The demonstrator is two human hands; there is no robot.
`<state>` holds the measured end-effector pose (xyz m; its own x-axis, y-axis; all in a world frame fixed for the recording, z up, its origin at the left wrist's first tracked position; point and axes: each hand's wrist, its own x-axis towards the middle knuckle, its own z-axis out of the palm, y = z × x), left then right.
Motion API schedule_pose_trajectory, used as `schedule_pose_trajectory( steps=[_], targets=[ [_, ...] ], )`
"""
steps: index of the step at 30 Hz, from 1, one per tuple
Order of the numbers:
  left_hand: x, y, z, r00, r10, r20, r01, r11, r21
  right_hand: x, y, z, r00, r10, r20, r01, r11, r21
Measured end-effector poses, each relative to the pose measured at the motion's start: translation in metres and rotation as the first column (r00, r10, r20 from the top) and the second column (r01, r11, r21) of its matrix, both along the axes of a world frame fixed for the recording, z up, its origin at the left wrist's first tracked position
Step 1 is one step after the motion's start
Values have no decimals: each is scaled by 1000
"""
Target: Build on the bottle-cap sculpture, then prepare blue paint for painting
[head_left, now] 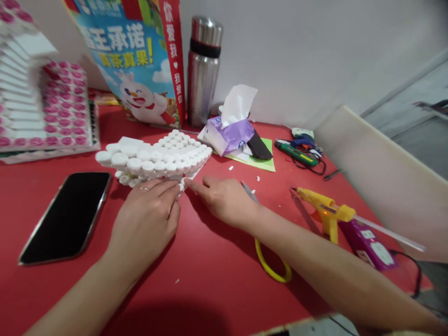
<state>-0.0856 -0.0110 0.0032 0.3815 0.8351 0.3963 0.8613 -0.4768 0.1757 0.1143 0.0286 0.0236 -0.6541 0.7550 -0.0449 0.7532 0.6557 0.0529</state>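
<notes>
A white model built of several small round caps [157, 156] stands on the red table [210, 280]. My left hand [145, 217] lies palm down just in front of it, fingers together and touching its lower edge; a ring shows on one finger. My right hand [224, 198] reaches in from the right, its forefinger stretched out and pressing the model's lower right corner, the other fingers curled under. Whether either hand pinches a small piece is hidden.
A black phone [66, 217] lies at the left. A yellow glue gun [327, 212], scissors with yellow handles [269, 266], a tissue pack [229, 133], a steel flask [203, 70], a printed paper bag [140, 60], pink-capped stacks [63, 105] and a green cutter [297, 154] surround the work.
</notes>
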Motion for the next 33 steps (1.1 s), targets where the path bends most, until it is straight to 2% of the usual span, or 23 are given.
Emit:
schedule_pose_trajectory(
  steps=[6, 13, 16, 20, 23, 26, 29, 33],
  targets=[
    [0, 1, -4, 1000, -14, 19, 13, 998, 59, -12, 2, 12, 988, 107, 111, -106, 994, -19],
    [0, 2, -4, 1000, -28, 13, 27, 995, 94, -21, 7, 21, 981, 138, 139, -134, 990, -38],
    [0, 2, -3, 1000, -15, 18, 13, 997, 80, -14, 8, 17, 990, 126, 62, -124, 992, -39],
    [1, 1, -4, 1000, -14, 26, 12, 999, 52, 2, 3, 7, 990, -5, -143, -4, 998, -66],
    [0, 2, -5, 999, -17, 29, 16, 999, 47, 5, -2, 3, 946, -123, -300, 56, 974, -220],
    [0, 3, -5, 999, -30, 33, 29, 999, 28, 2, -3, 1, 890, -195, -412, 30, 927, -374],
    [0, 4, -6, 998, -45, 34, 45, 999, 10, -4, -1, 1, 860, -217, -462, 6, 909, -417],
    [0, 6, -6, 999, -38, 24, 38, 999, -5, -7, 0, -1, 874, -200, -443, 6, 915, -403]
  ],
)
